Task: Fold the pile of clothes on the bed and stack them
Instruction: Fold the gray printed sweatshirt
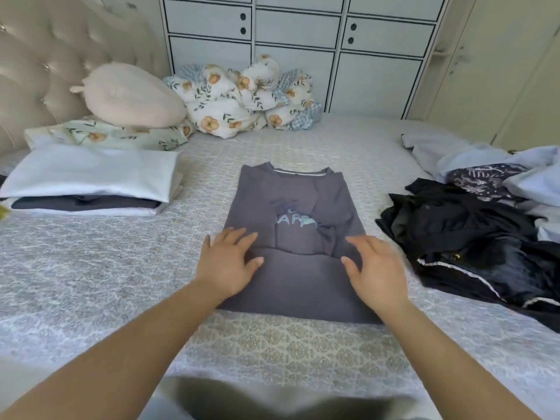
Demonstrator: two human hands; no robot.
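A grey T-shirt point(298, 286) with pale blue lettering lies partly folded in the middle of the bed, its sleeves turned inward and its lower part folded up. My left hand point(225, 262) lies flat with spread fingers on the shirt's left side. My right hand point(374, 268) hovers or rests with straight fingers over the shirt's right side. A stack of folded clothes point(91, 183), white on top and dark in between, sits at the left. A loose pile of dark and pale blue clothes point(472, 231) lies at the right.
The bed point(91, 268) has a pale patterned cover. A pink pillow point(133, 95) and a floral quilt bundle point(242, 98) lie by the tufted headboard point(36, 56). White cabinets point(303, 40) stand behind the bed. A floral pillowcase point(106, 134) lies behind the folded stack.
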